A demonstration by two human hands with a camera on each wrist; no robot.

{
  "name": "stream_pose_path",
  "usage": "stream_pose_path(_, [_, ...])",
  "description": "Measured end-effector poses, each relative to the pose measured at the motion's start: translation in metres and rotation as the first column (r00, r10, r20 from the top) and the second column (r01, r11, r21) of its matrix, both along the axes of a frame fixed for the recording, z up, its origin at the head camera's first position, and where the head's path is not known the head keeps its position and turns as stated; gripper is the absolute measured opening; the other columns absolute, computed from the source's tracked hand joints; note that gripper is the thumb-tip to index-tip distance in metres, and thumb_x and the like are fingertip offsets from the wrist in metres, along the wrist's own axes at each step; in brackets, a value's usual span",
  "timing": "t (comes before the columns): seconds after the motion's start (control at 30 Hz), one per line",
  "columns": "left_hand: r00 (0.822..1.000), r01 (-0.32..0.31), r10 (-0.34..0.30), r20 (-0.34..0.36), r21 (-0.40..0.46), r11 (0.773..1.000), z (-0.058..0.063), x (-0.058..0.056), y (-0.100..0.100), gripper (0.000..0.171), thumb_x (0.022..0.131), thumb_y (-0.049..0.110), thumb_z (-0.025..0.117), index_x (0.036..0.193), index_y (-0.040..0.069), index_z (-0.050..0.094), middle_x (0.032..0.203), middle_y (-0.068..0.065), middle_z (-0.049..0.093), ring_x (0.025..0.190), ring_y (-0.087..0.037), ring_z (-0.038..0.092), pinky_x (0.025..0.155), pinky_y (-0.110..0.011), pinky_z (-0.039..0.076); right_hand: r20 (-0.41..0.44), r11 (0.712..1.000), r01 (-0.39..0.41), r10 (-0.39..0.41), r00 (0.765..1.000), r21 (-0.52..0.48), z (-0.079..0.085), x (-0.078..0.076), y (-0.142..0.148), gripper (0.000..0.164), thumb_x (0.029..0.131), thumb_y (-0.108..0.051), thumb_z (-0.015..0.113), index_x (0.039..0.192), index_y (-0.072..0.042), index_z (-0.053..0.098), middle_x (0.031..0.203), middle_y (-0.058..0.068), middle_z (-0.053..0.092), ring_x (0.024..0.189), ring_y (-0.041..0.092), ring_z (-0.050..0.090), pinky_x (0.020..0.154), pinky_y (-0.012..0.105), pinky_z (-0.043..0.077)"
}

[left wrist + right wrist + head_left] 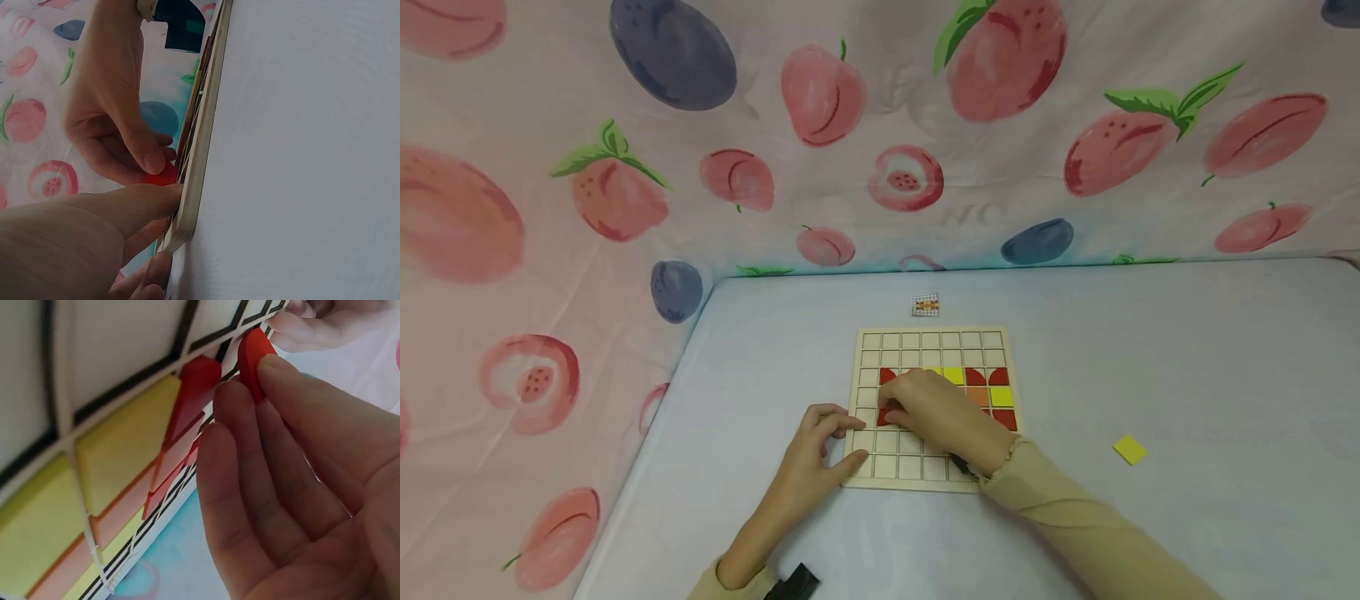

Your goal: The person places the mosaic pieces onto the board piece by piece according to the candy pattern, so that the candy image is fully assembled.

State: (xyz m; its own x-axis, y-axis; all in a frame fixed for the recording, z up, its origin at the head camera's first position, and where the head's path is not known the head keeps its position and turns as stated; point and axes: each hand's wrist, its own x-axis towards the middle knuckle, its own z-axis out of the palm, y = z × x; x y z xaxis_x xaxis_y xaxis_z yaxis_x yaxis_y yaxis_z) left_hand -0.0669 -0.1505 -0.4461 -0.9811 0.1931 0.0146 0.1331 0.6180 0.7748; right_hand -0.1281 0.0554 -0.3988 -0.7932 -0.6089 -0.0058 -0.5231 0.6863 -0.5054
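Observation:
My right hand (946, 417) is over the left half of a pale wooden grid board (886, 467). In the right wrist view, its thumb and fingers pinch a small red tile (251, 362) with a curved edge, held close to the board's face. My left hand (811, 454) rests at the board's near left corner, fingertips and thumb touching the rim. Set in the grid are yellow tiles (953, 376), red tiles (1004, 418) and an orange tile (977, 397). The right hand hides part of this pattern.
A loose yellow tile (1130, 450) lies on the white table (1217, 350), right of the board. Behind the board sits a small card (925, 305) with a coloured grid pattern. A fruit-printed cloth (880, 100) hangs along the back and left side.

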Motion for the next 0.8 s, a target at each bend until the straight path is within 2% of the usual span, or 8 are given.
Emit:
stream_pose_path(0.27, [1.000,-0.001,0.001,0.008,0.006,1.000,-0.0006,-0.0002,-0.0003,0.031,0.084,0.015,0.081,0.111,0.023,0.070,0.129,0.001,0.051,0.101,-0.011,0.049,0.076,-0.025,0.040,-0.011,1.000,0.014,-0.014,1.000,0.014,0.0007,0.0008,-0.0021,0.004,0.088,-0.014,0.076,0.091,-0.013,0.077,0.083,-0.004,0.071,0.073,0.011,0.057,0.073,0.027,0.051])
stream_pose_path(0.57, [1.000,-0.004,0.004,0.008,0.002,1.000,-0.0021,-0.0007,-0.0006,0.031,0.083,0.016,0.081,0.111,0.024,0.070,0.129,0.002,0.051,0.101,-0.011,0.049,0.076,-0.025,0.040,-0.086,0.998,0.032,-0.027,0.996,0.057,-0.0040,-0.0004,-0.0041,0.005,0.087,-0.015,0.077,0.091,-0.011,0.078,0.085,-0.002,0.069,0.074,0.011,0.058,0.070,0.027,0.051])
stream_pose_path(0.8, [1.000,-0.001,0.001,0.009,0.001,1.000,-0.0020,-0.0005,-0.0009,0.030,0.084,0.017,0.081,0.111,0.025,0.070,0.128,0.002,0.051,0.101,-0.011,0.049,0.076,-0.025,0.040,-0.088,0.999,0.042,-0.039,0.995,0.030,-0.0060,-0.0013,-0.0036,0.003,0.088,-0.014,0.076,0.087,-0.011,0.076,0.083,-0.003,0.066,0.071,0.010,0.056,0.067,0.026,0.049])
